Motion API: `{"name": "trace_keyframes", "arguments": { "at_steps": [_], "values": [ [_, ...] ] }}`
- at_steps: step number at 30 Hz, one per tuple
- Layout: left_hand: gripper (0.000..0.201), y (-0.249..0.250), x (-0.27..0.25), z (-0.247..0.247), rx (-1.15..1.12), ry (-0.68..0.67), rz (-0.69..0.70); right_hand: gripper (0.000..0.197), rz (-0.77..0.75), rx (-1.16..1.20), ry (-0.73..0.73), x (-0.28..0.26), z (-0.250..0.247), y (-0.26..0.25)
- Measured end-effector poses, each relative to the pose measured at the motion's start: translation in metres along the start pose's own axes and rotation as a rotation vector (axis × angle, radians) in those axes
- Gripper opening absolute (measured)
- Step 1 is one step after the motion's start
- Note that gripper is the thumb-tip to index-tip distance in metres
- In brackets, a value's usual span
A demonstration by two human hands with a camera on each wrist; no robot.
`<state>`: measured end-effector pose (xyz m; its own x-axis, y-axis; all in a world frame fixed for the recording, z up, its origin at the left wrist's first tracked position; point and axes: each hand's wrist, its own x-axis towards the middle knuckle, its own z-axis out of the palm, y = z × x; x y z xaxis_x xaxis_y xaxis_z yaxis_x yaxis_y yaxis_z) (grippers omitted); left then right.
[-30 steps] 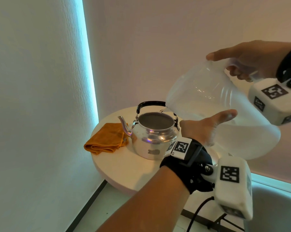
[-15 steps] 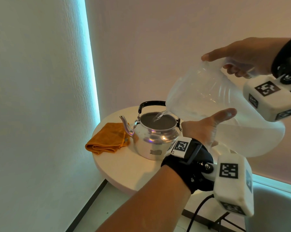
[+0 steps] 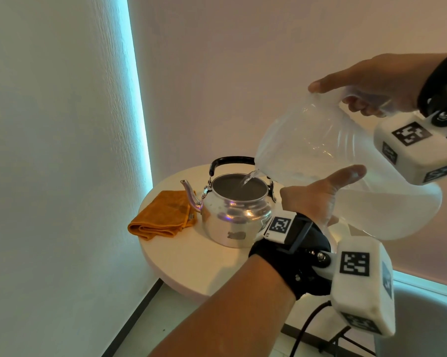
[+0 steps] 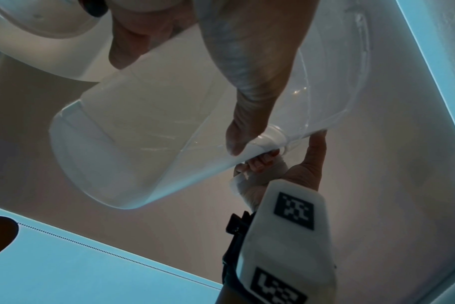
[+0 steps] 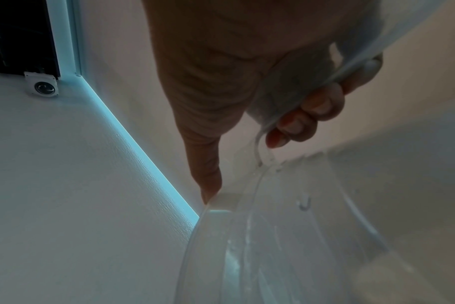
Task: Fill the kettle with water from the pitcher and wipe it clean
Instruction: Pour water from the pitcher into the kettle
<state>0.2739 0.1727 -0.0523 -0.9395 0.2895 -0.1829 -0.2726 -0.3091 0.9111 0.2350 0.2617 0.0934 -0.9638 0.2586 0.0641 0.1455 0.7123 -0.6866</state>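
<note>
A shiny metal kettle [image 3: 232, 217] with a black handle stands lidless on the round table [image 3: 181, 266]. A clear plastic pitcher [image 3: 320, 150] is tilted over it, and a thin stream of water [image 3: 248, 179] runs from its spout into the kettle's mouth. My right hand [image 3: 376, 78] grips the pitcher's handle from above, index finger stretched along the rim [image 5: 210, 185]. My left hand [image 3: 317, 197] props the pitcher's body from below, thumb [image 4: 252, 72] laid flat on its wall [image 4: 143, 133]. A folded orange cloth [image 3: 163, 215] lies left of the kettle.
The table stands in a corner, with a wall and a blue light strip [image 3: 137, 99] close on the left. A grey rounded seat or tub [image 3: 423, 318] sits at the lower right. A black cable [image 3: 302, 331] hangs below my left wrist.
Both hands have tipped the pitcher further toward the kettle. No water ran a second ago; now a stream falls into the kettle's mouth.
</note>
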Motion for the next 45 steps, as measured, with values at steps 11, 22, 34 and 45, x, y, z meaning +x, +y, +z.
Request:
{"name": "trace_keyframes", "arguments": {
  "at_steps": [11, 22, 34, 45],
  "values": [
    [0.081, 0.005, -0.006, 0.003, -0.034, -0.007, -0.012, 0.045, -0.013, -0.009, 0.019, -0.005, -0.002, -0.003],
    [0.104, 0.009, -0.009, 0.003, -0.061, -0.011, 0.006, 0.04, -0.025, -0.013, 0.043, -0.012, -0.003, -0.009],
    [0.107, 0.009, -0.004, 0.003, -0.06, -0.02, 0.001, 0.056, -0.021, -0.018, 0.024, -0.005, -0.005, -0.01],
    [0.113, 0.008, 0.003, 0.004, -0.086, -0.003, 0.023, 0.038, -0.03, -0.057, 0.021, -0.007, -0.004, -0.012]
  ]
}}
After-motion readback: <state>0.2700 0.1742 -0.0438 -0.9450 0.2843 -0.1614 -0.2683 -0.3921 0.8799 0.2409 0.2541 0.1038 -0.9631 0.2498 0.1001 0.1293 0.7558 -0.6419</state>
